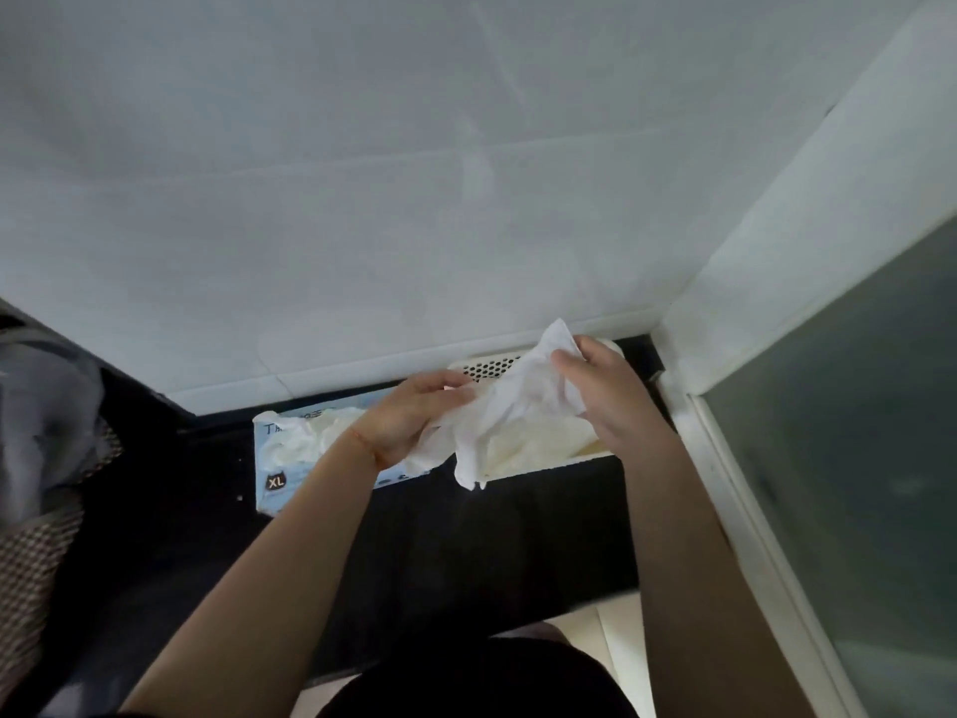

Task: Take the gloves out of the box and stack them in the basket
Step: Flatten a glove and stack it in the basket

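Observation:
A white glove (510, 412) is stretched between both hands above the basket. My left hand (409, 417) grips its lower left part, and my right hand (606, 386) pinches its upper end. The glove's fingers dangle over the basket's front rim. The white basket (549, 466) with a perforated back wall stands on the black counter against the wall and holds a pile of cream gloves (538, 443). To its left lies the light blue glove box (290, 458), marked XL, with crumpled gloves bulging from its opening.
A white tiled wall (414, 199) rises right behind the basket and box. A frosted glass panel in a white frame (854, 432) closes the right side. Grey cloth and a patterned fabric (36, 458) lie at the left. The black counter (466, 551) stretches in front.

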Tool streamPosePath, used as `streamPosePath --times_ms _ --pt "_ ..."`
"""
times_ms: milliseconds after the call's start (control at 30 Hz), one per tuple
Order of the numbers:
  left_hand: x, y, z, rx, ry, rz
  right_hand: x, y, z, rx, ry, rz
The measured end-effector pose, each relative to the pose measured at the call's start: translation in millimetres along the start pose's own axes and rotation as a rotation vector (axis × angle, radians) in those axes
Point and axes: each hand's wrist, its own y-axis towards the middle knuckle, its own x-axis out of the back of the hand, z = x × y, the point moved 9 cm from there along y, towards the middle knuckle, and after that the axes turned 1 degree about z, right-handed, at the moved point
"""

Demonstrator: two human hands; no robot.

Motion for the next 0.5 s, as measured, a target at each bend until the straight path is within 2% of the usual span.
streamPosePath --times_ms 167,267,333,433,500 --pt "5.9 12.6 3.7 0.038 0.161 -0.133 6.1 20.5 -42.3 -0.181 0.124 0.182" --pt "18.6 22.2 -4.4 0.020 0.410 -0.214 2.7 32.1 -62.0 -0.228 0.164 0.295" --pt "15.7 42.0 -0.2 0.036 0.624 -0.223 12.0 46.2 -80.5 -0.238 0.018 0.268" --pt "0.3 77.9 22.5 0.066 0.983 -0.218 26.5 66.2 -105.6 -0.211 -0.375 0.227" --pt "-9.5 92.1 30.7 0.070 1.093 -0.253 34.3 73.3 -115.2 -0.206 -0.463 0.197"
